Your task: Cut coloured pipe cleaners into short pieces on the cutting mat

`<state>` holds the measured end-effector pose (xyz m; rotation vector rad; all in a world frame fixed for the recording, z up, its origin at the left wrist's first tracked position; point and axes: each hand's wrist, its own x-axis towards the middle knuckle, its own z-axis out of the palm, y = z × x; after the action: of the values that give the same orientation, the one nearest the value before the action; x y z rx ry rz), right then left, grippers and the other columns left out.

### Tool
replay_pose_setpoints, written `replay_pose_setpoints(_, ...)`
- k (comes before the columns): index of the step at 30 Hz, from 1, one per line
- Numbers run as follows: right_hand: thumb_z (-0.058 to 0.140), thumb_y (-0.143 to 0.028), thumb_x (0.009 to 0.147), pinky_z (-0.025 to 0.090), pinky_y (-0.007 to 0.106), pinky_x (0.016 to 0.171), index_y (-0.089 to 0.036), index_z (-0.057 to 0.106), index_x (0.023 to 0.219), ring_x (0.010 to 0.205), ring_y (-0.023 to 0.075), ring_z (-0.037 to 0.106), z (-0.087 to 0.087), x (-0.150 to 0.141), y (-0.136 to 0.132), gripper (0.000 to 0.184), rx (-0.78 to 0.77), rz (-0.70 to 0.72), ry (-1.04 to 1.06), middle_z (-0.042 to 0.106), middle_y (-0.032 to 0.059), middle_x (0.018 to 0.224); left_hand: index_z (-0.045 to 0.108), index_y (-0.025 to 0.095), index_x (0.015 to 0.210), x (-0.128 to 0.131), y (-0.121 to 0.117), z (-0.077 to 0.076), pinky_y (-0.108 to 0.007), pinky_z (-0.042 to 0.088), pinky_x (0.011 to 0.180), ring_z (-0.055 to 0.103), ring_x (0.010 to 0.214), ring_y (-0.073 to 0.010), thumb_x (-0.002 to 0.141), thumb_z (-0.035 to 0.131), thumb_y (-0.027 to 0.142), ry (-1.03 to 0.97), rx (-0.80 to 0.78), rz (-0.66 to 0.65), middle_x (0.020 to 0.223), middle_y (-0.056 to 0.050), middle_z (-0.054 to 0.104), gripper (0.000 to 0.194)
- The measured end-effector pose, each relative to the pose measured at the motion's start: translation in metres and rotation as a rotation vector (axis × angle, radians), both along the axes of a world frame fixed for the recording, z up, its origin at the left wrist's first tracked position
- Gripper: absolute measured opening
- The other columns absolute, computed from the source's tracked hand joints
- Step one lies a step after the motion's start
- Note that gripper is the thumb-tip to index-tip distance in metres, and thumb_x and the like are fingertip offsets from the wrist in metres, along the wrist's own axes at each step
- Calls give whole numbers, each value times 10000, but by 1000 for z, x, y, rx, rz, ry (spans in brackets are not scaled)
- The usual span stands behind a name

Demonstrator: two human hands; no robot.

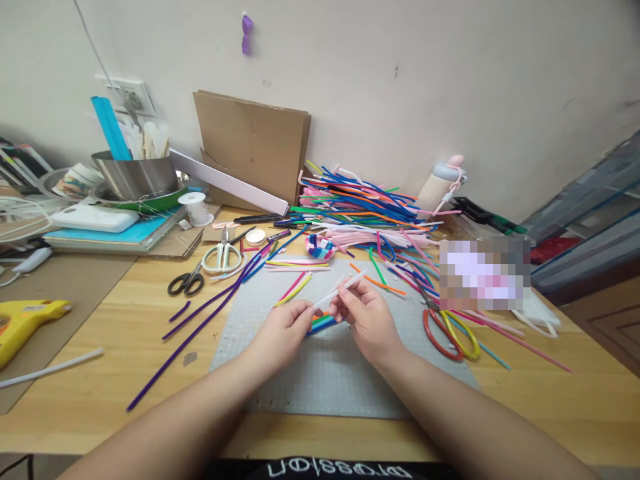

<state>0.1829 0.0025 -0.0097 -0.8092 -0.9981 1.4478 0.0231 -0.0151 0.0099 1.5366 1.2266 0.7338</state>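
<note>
Between my two hands, above the grey cutting mat [350, 393], is a short white pipe cleaner [326, 299]. My left hand [291, 321] pinches its lower left end between thumb and finger. My right hand [366, 319] grips it further along, and its tip sticks out past the fingers at the upper right. Below and between the hands lie several short coloured pipe cleaners [323, 324], blue, green and orange, partly hidden. Pink and yellow pieces [295, 288] rest on the mat just beyond my left hand. An orange piece [380, 280] lies beyond my right hand.
A heap of pipe cleaners [360, 200] lies against the wall. Red-and-yellow-handled scissors [453, 333] sit right of the mat; white scissors [223, 257], black scissors [187, 283] and purple pipe cleaners [200, 333] lie left. A yellow glue gun [30, 323] rests far left, a bottle [440, 183] back right.
</note>
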Motion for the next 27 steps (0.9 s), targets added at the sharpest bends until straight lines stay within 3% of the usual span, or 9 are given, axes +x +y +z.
replay_pose_setpoints(7,657,-324,809,426,201,505,-188,543,829,562,99,582,0,1,1,179,5,-2,-10,615,-26,656,460,193,628,-1,2,-3,-235,224,488,300,456,-92,848,400,461,-98,-170,11,483,68,361,352)
replay_pose_setpoints(12,669,-334,794,425,200,498,-187,544,819,555,99,583,1,0,2,194,-1,-10,-15,619,-26,653,488,187,638,-1,2,-4,-233,215,490,300,466,-85,833,430,445,-141,-181,9,496,67,363,329)
replay_pose_setpoints(18,672,-334,787,422,201,492,-189,541,821,547,97,580,2,0,0,199,-1,-15,-9,618,-27,648,623,184,846,1,1,2,-233,203,485,267,461,-83,802,476,380,-166,-189,7,506,76,361,249)
replay_pose_setpoints(24,672,-338,787,427,209,497,-186,541,804,556,104,587,3,-1,0,202,-5,-24,-15,623,-21,662,508,186,627,-1,1,1,-239,220,476,304,454,-90,806,435,417,-199,-236,39,483,58,383,301)
replay_pose_setpoints(27,666,-335,796,426,204,499,-184,540,808,552,100,583,3,-1,0,197,3,-23,-11,619,-24,657,496,188,617,-1,1,1,-240,214,473,299,450,-92,814,424,434,-192,-240,32,465,60,368,323)
